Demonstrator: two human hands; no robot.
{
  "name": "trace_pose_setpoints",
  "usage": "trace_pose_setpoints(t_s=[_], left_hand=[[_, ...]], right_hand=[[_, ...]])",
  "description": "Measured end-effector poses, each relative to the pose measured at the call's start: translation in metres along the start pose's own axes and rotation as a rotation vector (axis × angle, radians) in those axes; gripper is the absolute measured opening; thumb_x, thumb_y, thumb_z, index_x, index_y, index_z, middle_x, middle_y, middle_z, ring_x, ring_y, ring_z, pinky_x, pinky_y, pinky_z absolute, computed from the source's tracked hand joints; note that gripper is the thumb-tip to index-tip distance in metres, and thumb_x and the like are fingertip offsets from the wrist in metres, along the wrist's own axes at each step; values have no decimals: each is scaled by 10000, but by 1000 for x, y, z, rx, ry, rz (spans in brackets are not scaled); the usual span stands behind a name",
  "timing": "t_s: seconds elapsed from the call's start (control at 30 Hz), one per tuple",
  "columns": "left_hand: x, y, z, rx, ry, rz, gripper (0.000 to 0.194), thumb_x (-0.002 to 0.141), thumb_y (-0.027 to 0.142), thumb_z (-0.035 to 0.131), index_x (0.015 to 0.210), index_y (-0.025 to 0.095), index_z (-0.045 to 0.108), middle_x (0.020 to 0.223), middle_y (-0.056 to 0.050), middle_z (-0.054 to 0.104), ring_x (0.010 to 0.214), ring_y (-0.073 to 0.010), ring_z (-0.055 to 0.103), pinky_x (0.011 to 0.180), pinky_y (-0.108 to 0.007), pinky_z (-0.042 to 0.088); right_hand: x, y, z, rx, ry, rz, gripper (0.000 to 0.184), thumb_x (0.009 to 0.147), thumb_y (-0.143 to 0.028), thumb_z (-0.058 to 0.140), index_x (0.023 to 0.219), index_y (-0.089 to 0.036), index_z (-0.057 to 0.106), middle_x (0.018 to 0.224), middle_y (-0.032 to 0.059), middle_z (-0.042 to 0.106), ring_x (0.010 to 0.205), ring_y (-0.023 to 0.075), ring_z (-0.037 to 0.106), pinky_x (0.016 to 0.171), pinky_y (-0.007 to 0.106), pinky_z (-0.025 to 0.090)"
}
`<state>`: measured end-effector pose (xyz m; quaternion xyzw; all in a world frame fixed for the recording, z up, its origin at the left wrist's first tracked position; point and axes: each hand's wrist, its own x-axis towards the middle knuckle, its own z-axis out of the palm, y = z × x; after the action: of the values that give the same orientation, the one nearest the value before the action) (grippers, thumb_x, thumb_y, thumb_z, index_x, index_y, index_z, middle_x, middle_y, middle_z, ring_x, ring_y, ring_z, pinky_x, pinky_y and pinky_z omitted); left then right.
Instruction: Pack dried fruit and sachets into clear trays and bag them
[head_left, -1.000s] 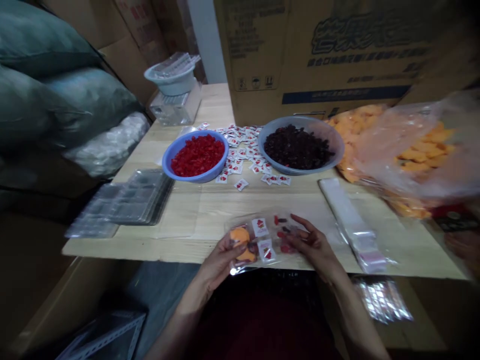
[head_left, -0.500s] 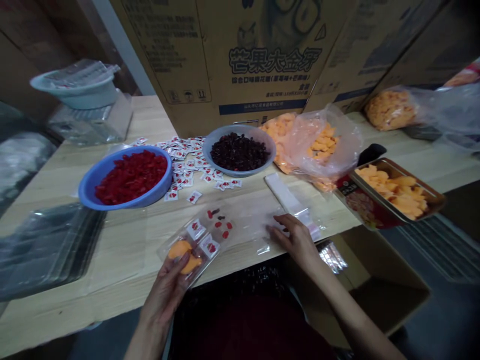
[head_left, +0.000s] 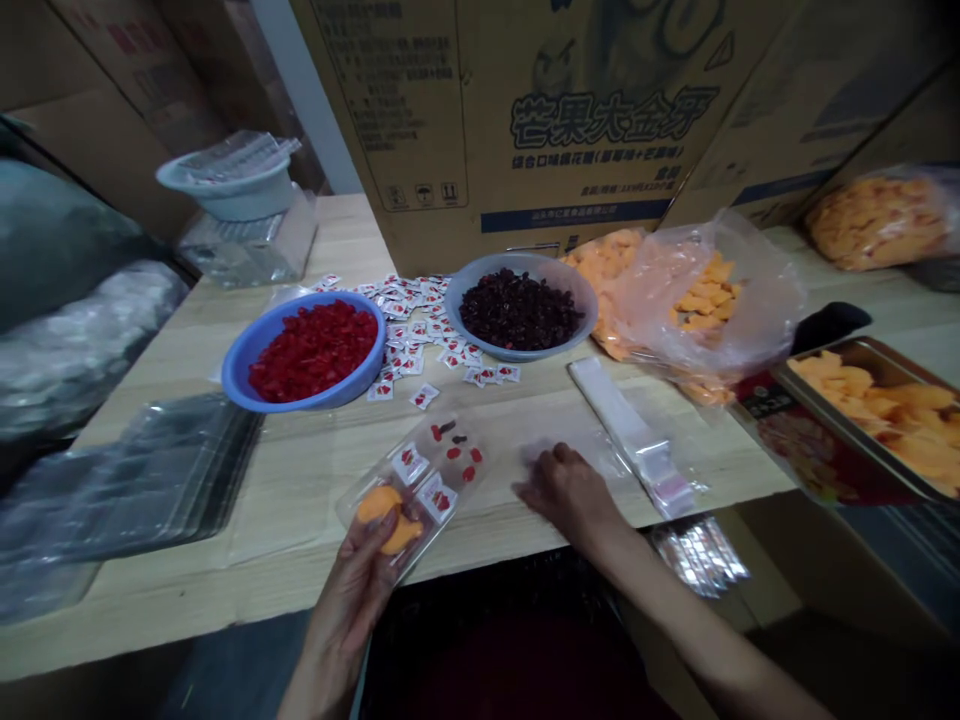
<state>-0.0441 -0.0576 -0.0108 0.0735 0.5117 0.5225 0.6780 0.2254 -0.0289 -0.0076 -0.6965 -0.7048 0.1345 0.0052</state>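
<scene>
My left hand [head_left: 360, 570] grips the near end of a clear plastic tray [head_left: 395, 577], its thumb over an orange candy piece [head_left: 379, 502]. Inside the tray lie orange pieces, two small white sachets [head_left: 436, 498] with red print, and a few red and dark bits [head_left: 454, 453] toward the far end. To the right, the fingers of my right hand [head_left: 574, 500] are curled together on a thin clear plastic bag [head_left: 604, 445] lying flat on the table. The fingertips are partly hidden and slightly blurred. Beside that hand rests a stack of clear bags [head_left: 626, 425] with a white strip.
A blue bowl of red pieces [head_left: 231, 365], scattered sachets [head_left: 405, 335], a bowl of dark pieces [head_left: 517, 355] and a bag of orange pieces [head_left: 705, 300] line the back. Empty trays [head_left: 180, 480] stand left, an orange-filled tin [head_left: 832, 440] right, large cartons [head_left: 420, 120] behind.
The view has swung left, so the table's things sit further right. My right hand has moved left over the clear bag, its fingers now curled in. My left hand still holds the tray.
</scene>
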Motion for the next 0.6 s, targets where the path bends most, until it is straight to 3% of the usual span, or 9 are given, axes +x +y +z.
trace_pose_setpoints(t_s=[0.07, 0.17, 0.3, 0.4, 0.47, 0.6], left_hand=[[0, 1, 2, -9, 1, -3, 273, 801, 3, 657, 1034, 142, 684, 1052, -95, 739, 885, -212, 743, 770, -330, 646], [2, 2, 6, -26, -26, 8, 322, 792, 8, 672, 1081, 150, 683, 1037, -87, 743, 890, -211, 741, 778, -334, 645], [2, 4, 7, -44, -55, 16, 363, 781, 23, 698, 1120, 153, 680, 1016, -83, 748, 877, -214, 744, 752, -313, 648], [0, 1, 3, -67, -36, 18, 341, 785, 8, 683, 1099, 142, 686, 954, -73, 755, 838, -194, 746, 750, -295, 645], [-2, -2, 1, -91, -24, 16, 334, 784, -10, 669, 1082, 140, 688, 942, -65, 758, 828, -182, 745, 762, -291, 643], [-6, -4, 1, -107, -40, 21, 339, 787, -16, 660, 1088, 137, 687, 997, -79, 760, 863, -192, 745, 779, -310, 642]], right_hand=[[-6, -12, 4, -94, -23, 28, 157, 894, -182, 602, 1030, -135, 665, 1068, 154, 639, 1012, 279, 616, 705, 307, 487], [-1, -17, 4, -165, -72, 30, 262, 912, -41, 463, 1051, -134, 664, 1039, 150, 668, 967, 254, 652, 675, 291, 475], [5, -7, -8, -104, -162, 18, 210, 968, -184, 480, 1002, -134, 680, 984, 132, 700, 923, 242, 683, 743, 305, 485], [-1, -10, -10, -78, -149, 41, 227, 925, -284, 581, 1027, -105, 677, 1024, 157, 686, 976, 277, 667, 773, 323, 493], [-4, -18, -7, -101, -130, 68, 239, 892, -203, 599, 1084, -75, 662, 1078, 195, 664, 1021, 312, 648, 755, 338, 495], [1, -23, -3, -76, -133, 81, 314, 900, -24, 442, 1135, -50, 648, 1060, 223, 683, 981, 309, 667, 748, 345, 482]])
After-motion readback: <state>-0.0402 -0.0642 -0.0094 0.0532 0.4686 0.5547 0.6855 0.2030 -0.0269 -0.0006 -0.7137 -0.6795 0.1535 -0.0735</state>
